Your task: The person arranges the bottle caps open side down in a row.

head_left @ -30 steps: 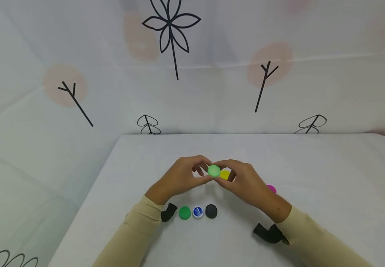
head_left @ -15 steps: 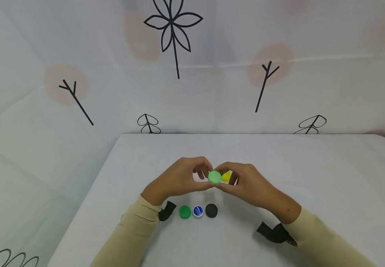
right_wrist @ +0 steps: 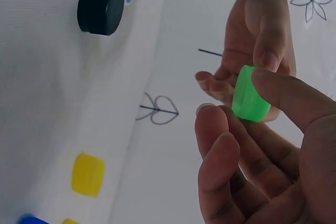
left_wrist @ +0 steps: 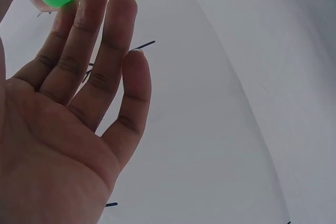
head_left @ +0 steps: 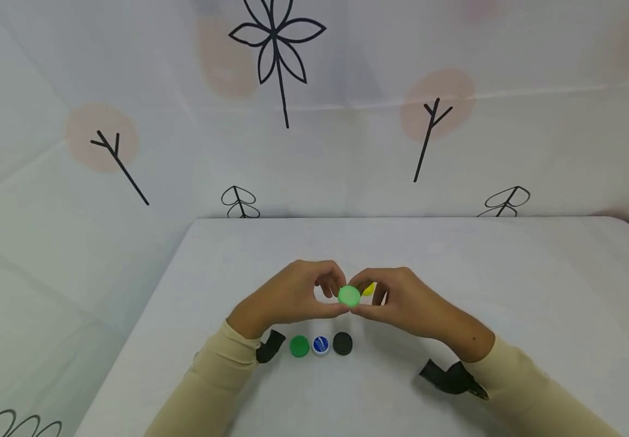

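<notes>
Either side of the light-green cap (head_left: 349, 296), in the head view, the left hand (head_left: 303, 294) and right hand (head_left: 401, 303) pinch it by its edges; nearer the person than it lie a black cap (head_left: 343, 343), a blue-and-white cap (head_left: 321, 345) and a dark-green cap (head_left: 299, 346). The left wrist view shows the left hand's remaining fingers loosely extended. In the right wrist view it sits clear of the table (head_left: 511, 291) — probably best pinched lightly and evenly, thumbs steady. The table is white; beyond the cap is pale cloth (head_left: 347, 152) — line-drawn plants, peach blotches.
</notes>
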Demonstrator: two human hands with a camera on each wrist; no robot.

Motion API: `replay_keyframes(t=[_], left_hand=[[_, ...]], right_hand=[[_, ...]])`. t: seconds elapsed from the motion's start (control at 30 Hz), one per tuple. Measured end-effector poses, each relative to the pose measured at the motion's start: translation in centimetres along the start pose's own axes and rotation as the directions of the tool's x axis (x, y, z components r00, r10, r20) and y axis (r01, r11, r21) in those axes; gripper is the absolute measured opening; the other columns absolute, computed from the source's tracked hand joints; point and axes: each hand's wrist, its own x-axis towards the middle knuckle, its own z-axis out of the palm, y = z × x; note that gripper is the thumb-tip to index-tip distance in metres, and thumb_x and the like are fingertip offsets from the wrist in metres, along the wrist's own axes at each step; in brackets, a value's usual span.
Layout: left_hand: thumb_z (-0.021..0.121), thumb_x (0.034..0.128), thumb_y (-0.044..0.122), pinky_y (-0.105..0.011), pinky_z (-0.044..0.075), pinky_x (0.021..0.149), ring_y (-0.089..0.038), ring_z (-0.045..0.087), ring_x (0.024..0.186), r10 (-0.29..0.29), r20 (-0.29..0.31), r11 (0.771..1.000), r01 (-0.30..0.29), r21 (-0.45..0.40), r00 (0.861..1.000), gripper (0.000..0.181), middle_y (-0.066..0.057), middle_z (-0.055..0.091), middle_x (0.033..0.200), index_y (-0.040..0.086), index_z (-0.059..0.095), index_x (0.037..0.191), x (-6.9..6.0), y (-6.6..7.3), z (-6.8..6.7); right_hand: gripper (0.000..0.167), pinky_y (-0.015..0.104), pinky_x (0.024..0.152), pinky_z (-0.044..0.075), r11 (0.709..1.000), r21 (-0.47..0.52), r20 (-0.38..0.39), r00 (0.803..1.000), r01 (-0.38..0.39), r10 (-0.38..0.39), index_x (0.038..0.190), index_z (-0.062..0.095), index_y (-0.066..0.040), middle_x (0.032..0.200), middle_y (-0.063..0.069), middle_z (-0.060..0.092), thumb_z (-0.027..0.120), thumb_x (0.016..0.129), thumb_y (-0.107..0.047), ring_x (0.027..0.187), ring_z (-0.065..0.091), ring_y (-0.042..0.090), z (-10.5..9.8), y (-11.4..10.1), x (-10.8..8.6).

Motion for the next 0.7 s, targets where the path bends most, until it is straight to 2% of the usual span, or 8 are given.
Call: replay_keyframes(t=[0.17, 0.33, 0.53, 0.7], left_hand=[[0.081, 0.0837, 0.033, -0.03, 0.055, 0.081, -0.006, 0.063, 0.089, -0.03, 0.026, 0.999, 0.031, -0.017, 0.999, 0.023, 0.017, 0.067, 0.083, 0.025, 0.064, 0.096, -0.16, 0.09, -0.01], [0.081, 0.0836, 0.035, -0.026, 0.053, 0.08, -0.008, 0.064, 0.092, -0.063, 0.074, 0.998, 0.065, -0.024, 0.995, 0.02, 0.019, 0.068, 0.083, 0.028, 0.063, 0.091, -0.11, 0.11, -0.05], [0.08, 0.0839, 0.035, -0.024, 0.052, 0.082, -0.01, 0.063, 0.097, -0.121, 0.17, 0.992, 0.126, -0.025, 0.978, 0.017, 0.018, 0.068, 0.087, 0.03, 0.065, 0.09, 0.0, -0.02, 0.19], [0.08, 0.0839, 0.036, -0.024, 0.053, 0.082, -0.012, 0.065, 0.098, -0.143, 0.215, 0.989, 0.149, -0.011, 0.966, 0.015, 0.018, 0.068, 0.088, 0.031, 0.067, 0.09, -0.08, 0.05, 0.32]], right_hand=[[0.029, 0.025, 0.057, 0.054, 1.0, 0.026, 0.049, 0.999, -0.01, 0.009, 0.114, 0.07, -0.02, 0.104, -0.007, 0.072, 0.079, 0.087, -0.021, 0.069, 0.062, 0.005, -0.01, 0.02, 0.03], [0.025, 0.025, 0.061, 0.055, 0.999, 0.033, 0.083, 0.997, -0.001, -0.001, 0.112, 0.07, -0.02, 0.104, -0.008, 0.072, 0.077, 0.088, -0.022, 0.07, 0.064, 0.004, 0.13, 0.32, 0.04], [0.018, 0.025, 0.065, 0.055, 1.0, 0.009, 0.125, 0.992, 0.01, -0.011, 0.105, 0.071, -0.023, 0.098, -0.014, 0.071, 0.077, 0.089, -0.027, 0.074, 0.065, 0.002, 0.51, 0.77, -0.04], [0.019, 0.024, 0.064, 0.056, 1.0, 0.03, 0.168, 0.986, -0.004, -0.001, 0.104, 0.071, -0.02, 0.095, -0.012, 0.07, 0.077, 0.088, -0.026, 0.073, 0.065, 0.003, 0.81, 0.97, -0.03]])
